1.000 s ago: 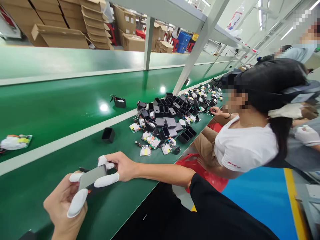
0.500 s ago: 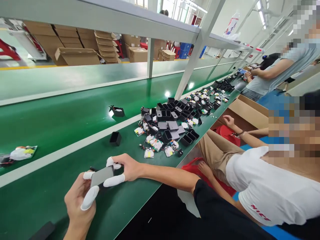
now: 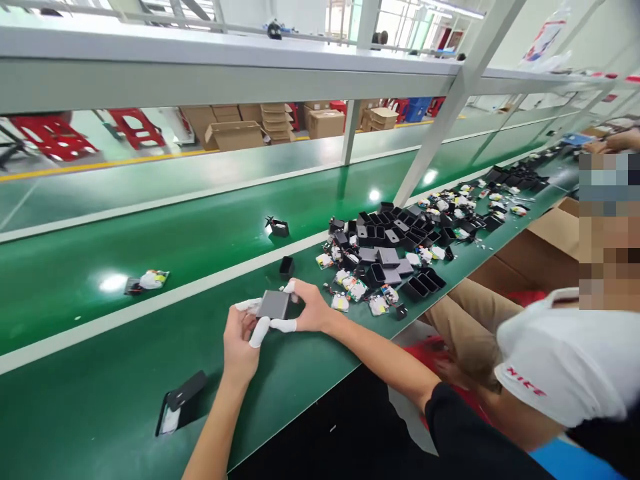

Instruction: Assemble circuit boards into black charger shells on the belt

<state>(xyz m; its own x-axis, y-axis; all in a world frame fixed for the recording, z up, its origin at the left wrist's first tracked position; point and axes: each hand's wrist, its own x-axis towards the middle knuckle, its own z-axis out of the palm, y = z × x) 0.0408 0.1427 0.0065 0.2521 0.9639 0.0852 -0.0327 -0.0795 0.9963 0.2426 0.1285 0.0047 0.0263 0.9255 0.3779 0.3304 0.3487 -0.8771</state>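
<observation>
A grey rectangular plastic case (image 3: 274, 305) is held above the green bench between both hands. My left hand (image 3: 243, 343) grips its left end, thumb in front and fingers behind. On the right end my right hand (image 3: 311, 308) is closed, thumb along the lower edge. White finger cots cover the fingertips of both hands. Just beyond them an empty black case (image 3: 287, 267) stands with its opening showing. Nearer me, left of my left forearm, lies a dark case (image 3: 186, 393) with a white part in it. What the grey case contains is hidden.
Black and grey cases (image 3: 387, 257) and circuit boards with white padding (image 3: 357, 289) are heaped to the right. On the green strip behind lie a board (image 3: 150, 280) and a small case (image 3: 278, 227). A slanted post (image 3: 440, 120) supports the overhead shelf. A seated co-worker's white shirt (image 3: 560, 360) is close on my right.
The view has swung left, so the bench contents appear farther right. Both hands have moved forward, closer to the empty black case, still holding the grey case, whose broad face shows more.
</observation>
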